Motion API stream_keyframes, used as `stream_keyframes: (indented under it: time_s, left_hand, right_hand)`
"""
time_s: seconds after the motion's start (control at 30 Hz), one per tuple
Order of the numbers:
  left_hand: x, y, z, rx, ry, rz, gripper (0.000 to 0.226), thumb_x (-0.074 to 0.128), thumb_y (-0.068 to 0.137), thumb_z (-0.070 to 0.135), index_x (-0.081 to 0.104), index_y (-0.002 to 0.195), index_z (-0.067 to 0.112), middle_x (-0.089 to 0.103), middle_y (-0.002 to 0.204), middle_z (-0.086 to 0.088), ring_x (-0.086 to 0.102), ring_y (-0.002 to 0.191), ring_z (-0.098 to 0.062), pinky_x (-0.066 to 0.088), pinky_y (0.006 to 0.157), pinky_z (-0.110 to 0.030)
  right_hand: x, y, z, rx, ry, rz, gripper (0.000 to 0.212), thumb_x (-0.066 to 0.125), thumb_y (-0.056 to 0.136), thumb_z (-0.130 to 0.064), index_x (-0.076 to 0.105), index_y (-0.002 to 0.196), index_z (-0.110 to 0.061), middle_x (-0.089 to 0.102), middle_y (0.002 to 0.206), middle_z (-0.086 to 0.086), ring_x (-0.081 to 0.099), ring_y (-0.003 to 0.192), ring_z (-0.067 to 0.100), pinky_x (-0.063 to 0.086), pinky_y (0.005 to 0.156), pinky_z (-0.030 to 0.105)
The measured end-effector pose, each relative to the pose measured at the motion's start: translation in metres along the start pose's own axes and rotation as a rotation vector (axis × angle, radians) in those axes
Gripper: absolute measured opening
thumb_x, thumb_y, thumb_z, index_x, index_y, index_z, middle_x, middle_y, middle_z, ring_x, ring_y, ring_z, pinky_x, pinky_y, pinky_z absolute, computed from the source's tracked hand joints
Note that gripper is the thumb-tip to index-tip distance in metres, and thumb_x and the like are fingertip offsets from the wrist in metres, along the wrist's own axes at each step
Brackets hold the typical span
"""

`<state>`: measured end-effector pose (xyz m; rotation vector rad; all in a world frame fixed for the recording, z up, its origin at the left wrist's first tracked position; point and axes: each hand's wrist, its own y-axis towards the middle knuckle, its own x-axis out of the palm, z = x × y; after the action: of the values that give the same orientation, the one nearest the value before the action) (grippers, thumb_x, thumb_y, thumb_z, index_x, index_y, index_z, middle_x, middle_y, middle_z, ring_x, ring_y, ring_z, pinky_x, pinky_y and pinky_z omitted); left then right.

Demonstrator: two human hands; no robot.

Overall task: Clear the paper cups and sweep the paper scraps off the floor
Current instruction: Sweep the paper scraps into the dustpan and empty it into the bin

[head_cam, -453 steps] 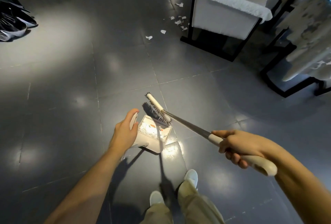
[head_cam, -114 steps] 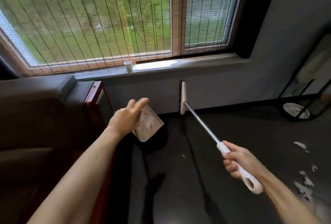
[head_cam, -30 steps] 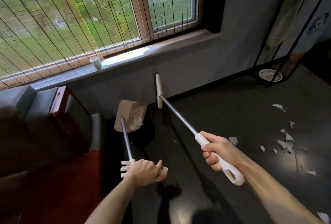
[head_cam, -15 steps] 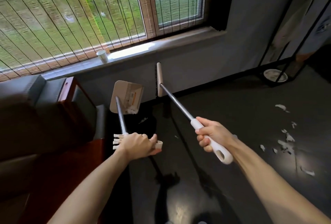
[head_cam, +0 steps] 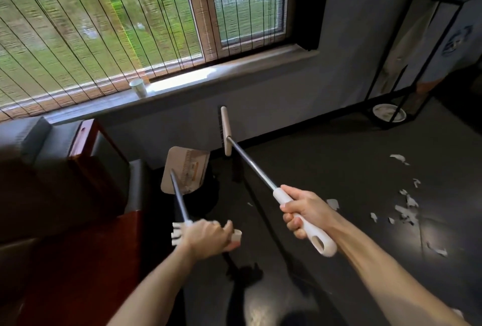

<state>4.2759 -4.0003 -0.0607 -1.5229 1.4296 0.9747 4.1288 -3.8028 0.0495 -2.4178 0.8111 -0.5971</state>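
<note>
Shifted since a few seconds back from the pan's body to the end of its long handle with the left hand (head_cam: pixel 206 237), fingers curled tight round the grip. Holds the dustpan (head_cam: pixel 185 169) raised and tipped, a few white bits clinging at its lower edge, over a dark shape (head_cam: pixel 206 195) that looks like a bin, though too murky to be sure. Grips the broom (head_cam: pixel 226 130) by its white handle in the right hand (head_cam: pixel 305 214), head lifted clear of the floor (head_cam: pixel 326 169) near the wall. Probably emptying the pan: keep it tipped steeply, give a light shake so the last bits drop, keep the broom away. Then turn right for the paper scraps (head_cam: pixel 407 208) scattered well apart on the floor, and fetch the paper cup (head_cam: pixel 137 87) standing upright on the windowsill (head_cam: pixel 234 70).
</note>
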Motion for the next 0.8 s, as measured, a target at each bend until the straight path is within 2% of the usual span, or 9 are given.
stream_keyframes:
  time_s: [0.07, 0.17, 0.2, 0.27, 0.33, 0.4, 0.6, 0.7, 0.8]
  left_hand:
    - [-0.023, 0.009, -0.02, -0.023, 0.021, 0.024, 0.064, 0.028, 0.081, 0.063, 0.074, 0.093, 0.021, 0.061, 0.048, -0.003, 0.058, 0.035, -0.015, 0.037, 0.031, -0.02]
    - [-0.04, 0.013, -0.042, -0.044, -0.021, 0.116, 0.068, 0.024, 0.092, 0.062, 0.045, 0.137, 0.015, 0.071, 0.089, -0.01, 0.07, 0.074, -0.028, 0.045, 0.054, -0.029]
    - [-0.044, 0.012, -0.042, -0.047, -0.024, 0.122, 0.069, 0.023, 0.091, 0.062, 0.047, 0.136, 0.016, 0.071, 0.085, -0.01, 0.07, 0.07, -0.029, 0.044, 0.051, -0.029]
    - [-0.054, 0.01, -0.045, -0.066, -0.034, 0.051, 0.071, 0.023, 0.085, 0.063, 0.067, 0.113, 0.015, 0.064, 0.056, -0.006, 0.061, 0.04, -0.026, 0.041, 0.035, -0.025]
    - [-0.041, 0.007, -0.043, -0.083, -0.055, 0.093, 0.067, 0.029, 0.08, 0.06, 0.074, 0.096, 0.013, 0.056, 0.043, -0.005, 0.05, 0.026, -0.025, 0.037, 0.028, -0.022]
    - [-0.031, 0.005, -0.035, -0.058, -0.05, 0.136, 0.064, 0.032, 0.078, 0.059, 0.074, 0.092, 0.014, 0.054, 0.04, -0.004, 0.049, 0.025, -0.023, 0.036, 0.028, -0.021]
    - [-0.005, -0.003, 0.01, -0.051, -0.097, 0.019, 0.056, 0.031, 0.075, 0.059, 0.073, 0.076, 0.023, 0.05, 0.035, -0.003, 0.048, 0.024, -0.017, 0.027, 0.024, -0.018]
    - [-0.024, 0.006, -0.007, -0.144, -0.094, -0.016, 0.055, 0.028, 0.081, 0.06, 0.067, 0.08, 0.021, 0.059, 0.047, -0.004, 0.056, 0.033, -0.022, 0.042, 0.028, -0.027]
    - [-0.056, 0.015, -0.044, -0.259, -0.132, -0.034, 0.059, 0.019, 0.09, 0.062, 0.049, 0.116, 0.019, 0.07, 0.093, -0.007, 0.07, 0.08, -0.031, 0.054, 0.069, -0.037]
  right_hand:
    - [0.001, -0.001, -0.002, 0.001, -0.005, -0.001, 0.05, 0.041, 0.096, 0.004, 0.034, 0.142, -0.013, 0.042, 0.058, 0.003, 0.038, 0.035, 0.003, 0.031, 0.032, 0.015]
    - [0.001, -0.004, -0.006, -0.01, 0.01, -0.006, 0.042, 0.04, 0.096, 0.005, 0.036, 0.135, -0.009, 0.041, 0.059, 0.003, 0.038, 0.035, 0.003, 0.03, 0.032, 0.014]
    - [0.001, -0.005, -0.009, -0.017, 0.017, -0.001, 0.046, 0.04, 0.096, 0.005, 0.034, 0.139, -0.009, 0.041, 0.059, 0.003, 0.038, 0.035, 0.003, 0.03, 0.032, 0.015]
    - [-0.001, -0.005, -0.015, -0.028, 0.032, 0.004, 0.056, 0.041, 0.095, 0.005, 0.03, 0.147, -0.015, 0.042, 0.061, 0.004, 0.039, 0.035, 0.003, 0.031, 0.031, 0.015]
    - [-0.004, -0.005, -0.018, -0.042, 0.041, 0.003, 0.063, 0.042, 0.095, 0.005, 0.025, 0.15, -0.022, 0.043, 0.061, 0.004, 0.04, 0.035, 0.003, 0.032, 0.031, 0.016]
    - [-0.007, -0.004, -0.017, -0.053, 0.024, 0.004, 0.065, 0.043, 0.095, 0.004, 0.024, 0.15, -0.024, 0.044, 0.06, 0.004, 0.04, 0.036, 0.004, 0.033, 0.032, 0.017]
    - [-0.012, -0.001, -0.005, -0.029, 0.022, 0.008, 0.061, 0.044, 0.095, 0.003, 0.029, 0.148, -0.026, 0.044, 0.057, 0.003, 0.04, 0.036, 0.004, 0.034, 0.032, 0.017]
    - [-0.012, 0.002, -0.003, -0.001, 0.043, 0.014, 0.059, 0.043, 0.095, 0.004, 0.03, 0.147, -0.023, 0.043, 0.059, 0.003, 0.04, 0.035, 0.004, 0.033, 0.032, 0.016]
    - [-0.01, 0.002, -0.001, 0.019, 0.073, 0.021, 0.052, 0.04, 0.095, 0.006, 0.032, 0.144, -0.009, 0.041, 0.06, 0.003, 0.038, 0.034, 0.003, 0.03, 0.032, 0.015]
